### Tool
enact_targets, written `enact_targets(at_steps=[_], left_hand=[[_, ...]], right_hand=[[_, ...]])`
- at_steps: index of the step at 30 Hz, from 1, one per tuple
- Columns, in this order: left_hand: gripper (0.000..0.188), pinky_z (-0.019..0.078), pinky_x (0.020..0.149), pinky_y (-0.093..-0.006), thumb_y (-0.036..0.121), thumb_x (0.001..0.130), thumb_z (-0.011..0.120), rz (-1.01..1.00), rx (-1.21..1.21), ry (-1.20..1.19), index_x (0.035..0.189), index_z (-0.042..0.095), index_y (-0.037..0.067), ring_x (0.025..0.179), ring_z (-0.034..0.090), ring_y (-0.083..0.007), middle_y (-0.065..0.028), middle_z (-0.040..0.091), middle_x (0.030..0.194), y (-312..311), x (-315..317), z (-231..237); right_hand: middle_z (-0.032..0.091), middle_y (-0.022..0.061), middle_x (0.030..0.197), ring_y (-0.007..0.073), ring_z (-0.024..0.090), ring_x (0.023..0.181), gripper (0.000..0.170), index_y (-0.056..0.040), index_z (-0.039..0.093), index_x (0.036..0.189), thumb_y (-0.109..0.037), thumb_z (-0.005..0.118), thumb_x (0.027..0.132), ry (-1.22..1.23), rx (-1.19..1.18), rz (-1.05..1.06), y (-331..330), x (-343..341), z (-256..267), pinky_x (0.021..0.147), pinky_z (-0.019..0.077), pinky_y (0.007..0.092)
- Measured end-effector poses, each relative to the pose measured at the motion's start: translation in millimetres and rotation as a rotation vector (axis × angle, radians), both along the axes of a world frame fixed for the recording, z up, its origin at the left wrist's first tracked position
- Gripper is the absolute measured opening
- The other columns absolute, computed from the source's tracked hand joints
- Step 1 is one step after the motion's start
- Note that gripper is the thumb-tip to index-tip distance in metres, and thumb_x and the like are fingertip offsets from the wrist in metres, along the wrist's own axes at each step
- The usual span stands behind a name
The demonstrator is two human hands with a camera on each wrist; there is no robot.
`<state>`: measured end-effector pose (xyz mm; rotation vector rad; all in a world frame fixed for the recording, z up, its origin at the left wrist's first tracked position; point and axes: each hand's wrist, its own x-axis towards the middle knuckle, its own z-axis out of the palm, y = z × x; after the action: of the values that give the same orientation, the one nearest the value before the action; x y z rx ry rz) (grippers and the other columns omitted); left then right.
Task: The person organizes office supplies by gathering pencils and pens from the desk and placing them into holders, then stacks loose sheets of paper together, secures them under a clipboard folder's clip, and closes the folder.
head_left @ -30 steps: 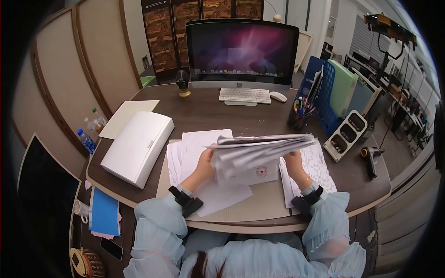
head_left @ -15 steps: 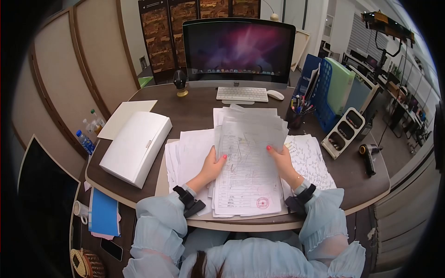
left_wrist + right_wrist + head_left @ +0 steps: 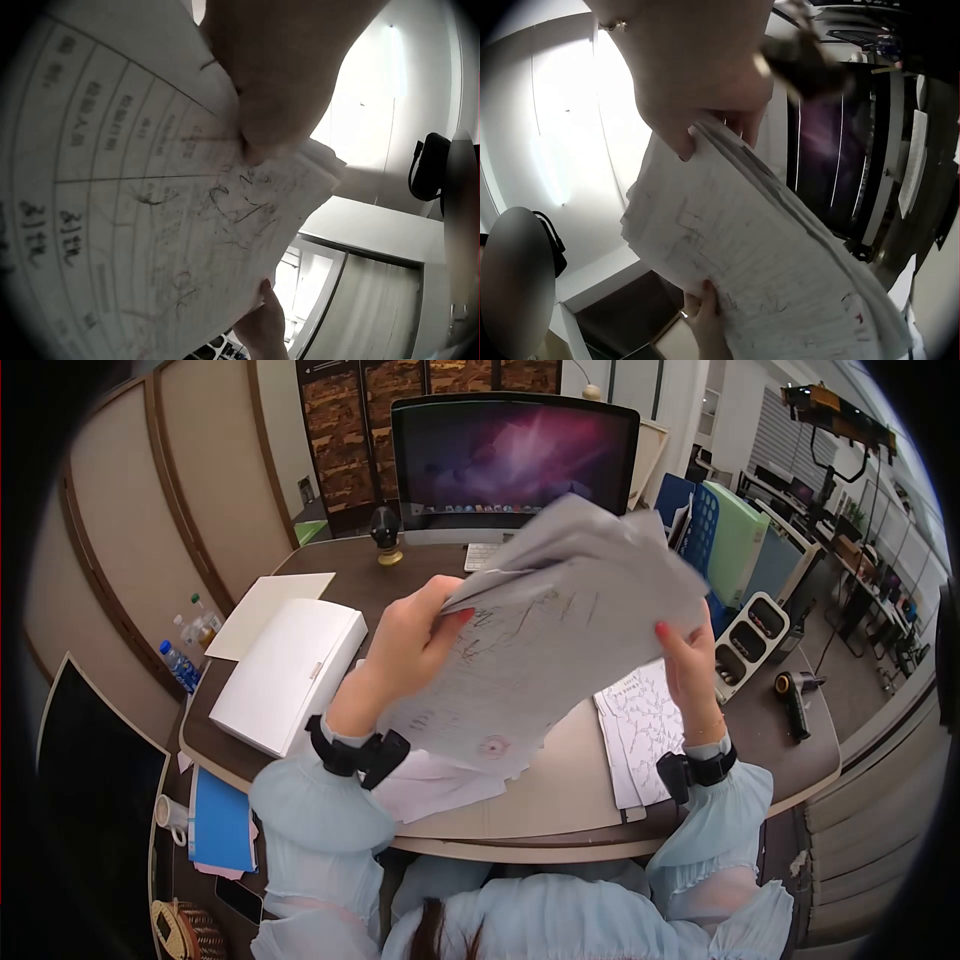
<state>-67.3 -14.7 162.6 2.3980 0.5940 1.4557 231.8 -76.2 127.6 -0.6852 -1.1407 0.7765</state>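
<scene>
A thick stack of printed papers [image 3: 560,630], scribbled on and bearing a red round stamp, is held up tilted over the desk. My left hand [image 3: 400,645] grips its left edge, thumb on the front sheet. At the right edge my right hand [image 3: 692,665] pinches it, with the thumb in front and the fingers behind. The right wrist view shows the layered edges of the stack [image 3: 742,247]. Under it, loose white sheets [image 3: 450,785] lie on a beige folder [image 3: 560,790]. Handwritten sheets [image 3: 640,740] lie on the folder's right side.
A white box file [image 3: 285,675] stands at the left beside a cream board [image 3: 270,610]. At the back are a monitor [image 3: 510,460] and a partly hidden keyboard [image 3: 480,556]. To the right stand a blue file rack [image 3: 697,540], a white three-slot holder [image 3: 750,645] and a gun-shaped tool [image 3: 797,705].
The stack was dropped upright onto the desk between the hands, its front facing me. Both hands have since raised it, tilting its top to the right, and the left hand has moved up and left.
</scene>
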Motion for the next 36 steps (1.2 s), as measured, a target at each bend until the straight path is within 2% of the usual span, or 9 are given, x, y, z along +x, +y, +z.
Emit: enact_targets(at_steps=[6, 10, 19, 22, 24, 27, 30, 32, 36], left_hand=[[0.013, 0.0420, 0.063, -0.0363, 0.009, 0.081, 0.052, -0.063, -0.112, 0.428, 0.094, 0.049, 0.007, 0.073, 0.054, -0.0324, -0.0137, 0.057, 0.078, 9, 14, 10], [0.014, 0.0424, 0.063, -0.0348, 0.006, 0.080, 0.053, -0.129, 0.003, 0.541, 0.093, 0.049, 0.005, 0.072, 0.055, -0.0305, -0.0130, 0.057, 0.081, 12, 32, 15], [0.030, 0.0443, 0.071, -0.0368, 0.010, 0.072, 0.059, 0.024, -0.004, 0.780, 0.101, 0.050, 0.010, 0.083, 0.057, -0.0267, -0.0075, 0.060, 0.089, 9, 38, 14], [0.047, 0.0436, 0.077, -0.0351, 0.015, 0.068, 0.066, 0.148, -0.151, 0.683, 0.111, 0.047, 0.010, 0.093, 0.055, -0.0259, -0.0104, 0.058, 0.100, 30, -8, -6], [0.060, 0.0414, 0.084, -0.0344, 0.013, 0.065, 0.070, 0.016, -0.355, 0.145, 0.118, 0.042, 0.008, 0.101, 0.052, -0.0230, -0.0111, 0.055, 0.108, 51, -32, -45], [0.067, 0.0382, 0.090, -0.0351, 0.005, 0.063, 0.071, -0.144, -0.627, 0.155, 0.122, 0.038, 0.007, 0.107, 0.046, -0.0204, -0.0080, 0.048, 0.115, 41, -36, -92], [0.060, 0.0399, 0.088, -0.0326, 0.003, 0.067, 0.067, -0.125, -0.769, 0.139, 0.121, 0.040, 0.005, 0.105, 0.047, -0.0177, -0.0068, 0.050, 0.113, 24, -26, -123], [0.050, 0.0412, 0.085, -0.0315, 0.002, 0.071, 0.063, -0.196, -0.949, -0.149, 0.117, 0.043, 0.002, 0.101, 0.049, -0.0168, -0.0066, 0.053, 0.107, 18, -22, -129], [0.031, 0.0443, 0.078, -0.0288, 0.003, 0.075, 0.061, -0.157, -0.906, -0.259, 0.105, 0.053, 0.000, 0.089, 0.055, -0.0149, -0.0069, 0.059, 0.097, 11, -8, -132]], right_hand=[[0.047, 0.0084, 0.115, 0.0159, 0.046, 0.105, 0.065, 0.0004, 0.040, 0.121, -0.008, 0.070, 0.064, -0.573, -0.327, 0.148, -20, 31, -4, 0.091, 0.0349, 0.0296], [0.053, 0.0086, 0.107, 0.0159, 0.050, 0.099, 0.057, 0.0005, 0.045, 0.118, -0.007, 0.068, 0.066, -0.669, -0.332, 0.206, -26, 33, -4, 0.089, 0.0365, 0.0291], [0.057, 0.0025, 0.096, 0.0104, 0.051, 0.088, 0.031, -0.0033, 0.054, 0.106, -0.003, 0.061, 0.075, -0.276, -0.370, -0.086, -12, 15, -82, 0.075, 0.0416, 0.0245], [0.056, 0.0024, 0.098, 0.0106, 0.050, 0.091, 0.031, -0.0045, 0.054, 0.106, -0.004, 0.060, 0.076, -0.244, -0.334, -0.111, -16, 37, -96, 0.079, 0.0404, 0.0242], [0.055, 0.0021, 0.101, 0.0109, 0.050, 0.094, 0.033, -0.0045, 0.052, 0.108, -0.004, 0.061, 0.076, -0.146, -0.321, -0.117, -17, 44, -103, 0.082, 0.0393, 0.0243], [0.055, 0.0020, 0.102, 0.0112, 0.050, 0.094, 0.035, -0.0043, 0.051, 0.109, -0.004, 0.061, 0.076, -0.149, -0.374, -0.096, -13, 45, -110, 0.082, 0.0396, 0.0251], [0.055, 0.0019, 0.102, 0.0118, 0.050, 0.094, 0.037, -0.0039, 0.050, 0.110, -0.004, 0.061, 0.075, -0.351, -0.413, -0.096, -13, 46, -108, 0.082, 0.0398, 0.0257], [0.055, 0.0020, 0.101, 0.0118, 0.050, 0.094, 0.037, -0.0037, 0.051, 0.110, -0.004, 0.061, 0.075, -0.309, -0.406, -0.077, -16, 47, -111, 0.082, 0.0398, 0.0256], [0.056, 0.0028, 0.098, 0.0123, 0.050, 0.093, 0.036, -0.0025, 0.051, 0.109, -0.003, 0.062, 0.074, -0.326, -0.345, -0.194, -14, 39, -112, 0.081, 0.0397, 0.0254]])
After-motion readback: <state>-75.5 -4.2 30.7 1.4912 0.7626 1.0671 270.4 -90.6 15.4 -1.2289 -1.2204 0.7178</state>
